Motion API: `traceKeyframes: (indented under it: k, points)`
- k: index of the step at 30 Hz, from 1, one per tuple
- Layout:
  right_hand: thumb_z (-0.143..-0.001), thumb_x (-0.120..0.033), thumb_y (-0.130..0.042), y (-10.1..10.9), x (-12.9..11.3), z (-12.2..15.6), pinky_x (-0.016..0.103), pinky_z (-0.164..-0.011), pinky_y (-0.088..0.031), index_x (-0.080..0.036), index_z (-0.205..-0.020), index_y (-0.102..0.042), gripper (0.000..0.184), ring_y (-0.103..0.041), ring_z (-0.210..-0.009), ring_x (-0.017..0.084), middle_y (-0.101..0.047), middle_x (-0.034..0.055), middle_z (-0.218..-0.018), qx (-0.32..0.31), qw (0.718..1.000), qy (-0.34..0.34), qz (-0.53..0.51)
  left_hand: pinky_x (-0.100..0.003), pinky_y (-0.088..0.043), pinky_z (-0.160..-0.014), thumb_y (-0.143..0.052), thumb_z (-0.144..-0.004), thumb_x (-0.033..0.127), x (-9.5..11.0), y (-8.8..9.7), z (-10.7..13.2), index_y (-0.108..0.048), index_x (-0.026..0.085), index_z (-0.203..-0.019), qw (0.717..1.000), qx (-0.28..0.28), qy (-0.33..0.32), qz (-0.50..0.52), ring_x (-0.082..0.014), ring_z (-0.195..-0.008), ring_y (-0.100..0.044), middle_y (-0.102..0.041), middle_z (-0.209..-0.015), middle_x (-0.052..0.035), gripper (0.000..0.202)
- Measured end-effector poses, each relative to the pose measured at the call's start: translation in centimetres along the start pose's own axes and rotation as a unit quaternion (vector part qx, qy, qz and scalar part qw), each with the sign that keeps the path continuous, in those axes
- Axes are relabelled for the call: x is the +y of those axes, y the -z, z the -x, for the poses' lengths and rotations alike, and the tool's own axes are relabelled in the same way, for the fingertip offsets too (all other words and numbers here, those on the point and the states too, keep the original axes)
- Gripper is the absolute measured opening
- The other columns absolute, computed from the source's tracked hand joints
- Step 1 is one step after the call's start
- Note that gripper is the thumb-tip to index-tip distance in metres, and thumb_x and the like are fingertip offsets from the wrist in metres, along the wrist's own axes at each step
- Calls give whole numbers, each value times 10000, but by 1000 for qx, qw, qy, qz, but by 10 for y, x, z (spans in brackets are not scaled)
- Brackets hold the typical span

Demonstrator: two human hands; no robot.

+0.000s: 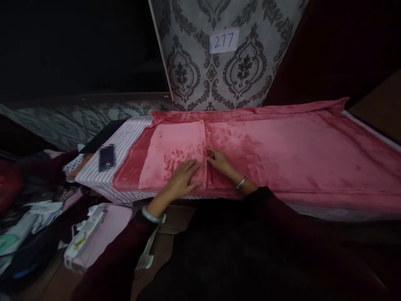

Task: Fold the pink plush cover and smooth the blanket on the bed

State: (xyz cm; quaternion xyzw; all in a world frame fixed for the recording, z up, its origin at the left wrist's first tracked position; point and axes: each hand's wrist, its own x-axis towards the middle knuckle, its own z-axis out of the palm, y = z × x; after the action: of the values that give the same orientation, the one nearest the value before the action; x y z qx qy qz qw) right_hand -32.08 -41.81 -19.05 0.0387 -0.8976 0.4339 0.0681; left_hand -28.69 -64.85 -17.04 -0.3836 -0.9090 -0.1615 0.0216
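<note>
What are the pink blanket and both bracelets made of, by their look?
Pink blanket: probably plush fleece, softly sheened, with darker brushed patches. Right bracelet: likely polished metal, thin and glinting. Left bracelet: perhaps stone or glass, pale, thick and smooth.

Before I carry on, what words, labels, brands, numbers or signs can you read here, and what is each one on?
"277": handwritten in blue on the white paper on the patterned wall.
Too small to read: a pale mark on the lower edge of the television.
Blurred out, nothing readable: the dark object on the striped cloth.
No lettering visible on the pink blanket.
</note>
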Motion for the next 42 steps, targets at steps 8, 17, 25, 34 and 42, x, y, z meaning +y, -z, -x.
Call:
traceKeyframes:
  k: [8,17,25,34,42]
  points:
    - [-829,-150,-666,-7,5,16,359,-945,-543,-133,-1461,-597,635,-672,-984,204,-747,74,-1104,-6,997,7,-71,-519,-338,-1275,-573,-1001,364,5,-6,12,-480,174,-1573,998,-13,-50,29,-296,-1535,-416,-481,-1625,-169,610]
    - [-895,-149,-539,1,-18,35,192,-470,-451,-159,-1664,-272,814,-549,-458,116,-549,-100,-555,-128,952,-139,-239,-524,-400,-1232,-380,-1057,267,38,-27,3,-646,150,-1406,993,113,36,26,-272,-1436,-542,-649,-1468,-145,454]
    - [-813,-103,-574,8,-10,3,199,-561,-479,-187,-1254,-690,464,-620,-585,137,-713,-16,-693,-77,995,-34,-47,-579,-416,-1194,-535,-911,152,38,-43,12,-566,168,-1498,996,60,-9,-72,-326,-1450,-512,-606,-1506,-176,588]
    - [-785,-145,-593,25,0,-89,220,-622,-442,-160,-828,-755,168,-568,-621,130,-685,-3,-677,-38,999,-30,7,-528,-516,-1009,-595,-916,158,44,-43,4,-666,256,-1350,989,90,-45,-106,-331,-1268,-604,-646,-1385,-167,450]
    - [-811,-245,-590,11,11,-156,228,-570,-343,-167,-662,-616,170,-482,-577,111,-558,-28,-589,22,998,-64,-8,-488,-523,-961,-660,-916,216,43,-42,-15,-717,220,-1180,984,28,-76,-160,-343,-1266,-585,-584,-1478,-184,270]
